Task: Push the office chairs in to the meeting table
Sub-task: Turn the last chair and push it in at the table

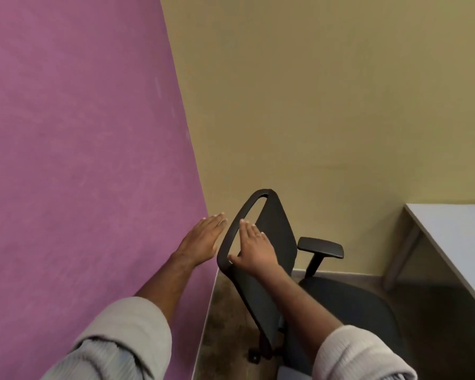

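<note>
A black office chair (pixel 274 229) stands in the room's corner, its backrest turned toward me and its seat facing right, toward the table. My right hand (pixel 254 244) lies flat on the top of the backrest, fingers stretched out, thumb at the frame's edge. My left hand (pixel 202 238) hovers flat and open just left of the backrest, apart from it, in front of the purple wall. The grey meeting table (pixel 455 242) shows only as a corner at the right edge, a gap of floor between it and the chair.
A purple wall (pixel 80 160) fills the left side and meets a tan wall (pixel 327 91) behind the chair. Dark carpet (pixel 225 319) lies below. One grey table leg (pixel 401 259) stands near the tan wall. The chair's right armrest (pixel 321 246) points at the table.
</note>
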### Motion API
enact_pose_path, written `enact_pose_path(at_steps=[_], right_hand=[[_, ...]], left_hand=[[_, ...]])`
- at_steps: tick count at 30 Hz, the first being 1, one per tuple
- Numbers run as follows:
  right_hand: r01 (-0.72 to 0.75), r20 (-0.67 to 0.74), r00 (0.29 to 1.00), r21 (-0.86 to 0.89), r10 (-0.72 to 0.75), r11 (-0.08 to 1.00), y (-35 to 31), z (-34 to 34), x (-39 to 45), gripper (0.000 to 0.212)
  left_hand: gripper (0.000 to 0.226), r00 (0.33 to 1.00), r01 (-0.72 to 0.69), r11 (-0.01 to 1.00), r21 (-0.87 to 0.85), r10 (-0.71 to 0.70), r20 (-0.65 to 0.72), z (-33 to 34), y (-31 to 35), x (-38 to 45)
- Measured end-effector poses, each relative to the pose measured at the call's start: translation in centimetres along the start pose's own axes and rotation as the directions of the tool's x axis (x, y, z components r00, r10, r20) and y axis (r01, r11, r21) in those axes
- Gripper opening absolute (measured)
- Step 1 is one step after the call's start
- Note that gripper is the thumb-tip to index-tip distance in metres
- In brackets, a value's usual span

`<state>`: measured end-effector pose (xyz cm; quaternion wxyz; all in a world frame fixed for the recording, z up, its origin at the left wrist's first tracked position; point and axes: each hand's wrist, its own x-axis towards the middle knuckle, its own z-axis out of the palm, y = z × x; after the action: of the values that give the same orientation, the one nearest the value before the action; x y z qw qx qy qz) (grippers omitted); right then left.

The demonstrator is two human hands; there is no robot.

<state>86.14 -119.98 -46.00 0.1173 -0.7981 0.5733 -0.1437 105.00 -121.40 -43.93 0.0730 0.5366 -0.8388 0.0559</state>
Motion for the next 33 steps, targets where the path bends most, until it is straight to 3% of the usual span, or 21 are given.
enact_pose_path(at_steps=[4, 7, 11, 13, 18, 21, 24, 31, 33], right_hand=[[-0.029, 0.058, 0.998, 0.011, 0.028, 1.000, -0.5, 2.9, 1.7, 0.113], [-0.080, 0.032, 0.997, 0.139, 0.076, 0.987, -2.1, 4.3, 3.4, 0.118], [-0.325, -0.008, 0.942, 0.227, 0.336, 0.918, -4.6, 5.4, 6.7, 0.115], [-0.434, 0.006, 0.893, 0.283, 0.451, 0.855, -5.0, 5.4, 8.1, 0.116], [-0.489, -0.051, 0.826, 0.430, 0.561, 0.759, -4.2, 5.6, 8.8, 0.115], [-0.520, -0.094, 0.794, 0.407, 0.601, 0.751, -3.2, 5.4, 8.6, 0.118], [-0.543, -0.099, 0.780, 0.382, 0.617, 0.748, -1.3, 4.8, 8.8, 0.119], [-0.531, -0.021, 0.817, 0.360, 0.576, 0.767, 3.7, 2.0, 5.7, 0.116], [-0.539, -0.023, 0.819, 0.308, 0.573, 0.784, 5.9, 0.5, 3.2, 0.114]], left_hand=[[0.082, 0.990, -0.106, 0.994, -0.037, 0.109, 0.092, 3.8, -1.3, 3.2], [0.066, 0.955, -0.271, 0.962, -0.027, 0.273, 0.117, 5.9, -2.8, 6.1], [0.061, 0.823, -0.554, 0.827, 0.098, 0.525, 0.218, 7.8, -5.4, 11.0], [0.058, 0.723, -0.684, 0.708, 0.176, 0.626, 0.292, 9.1, -5.9, 13.8], [0.015, 0.452, -0.889, 0.431, 0.157, 0.767, 0.455, 9.8, -4.3, 20.4], [0.021, 0.325, -0.936, 0.348, 0.063, 0.777, 0.540, 10.4, -2.9, 23.3], [0.028, 0.294, -0.942, 0.336, 0.015, 0.800, 0.523, 10.6, -1.1, 24.9], [0.019, 0.390, -0.881, 0.467, -0.081, 0.812, 0.434, 10.8, 4.1, 25.0], [0.018, 0.348, -0.908, 0.403, -0.110, 0.875, 0.336, 10.0, 7.9, 24.4]])
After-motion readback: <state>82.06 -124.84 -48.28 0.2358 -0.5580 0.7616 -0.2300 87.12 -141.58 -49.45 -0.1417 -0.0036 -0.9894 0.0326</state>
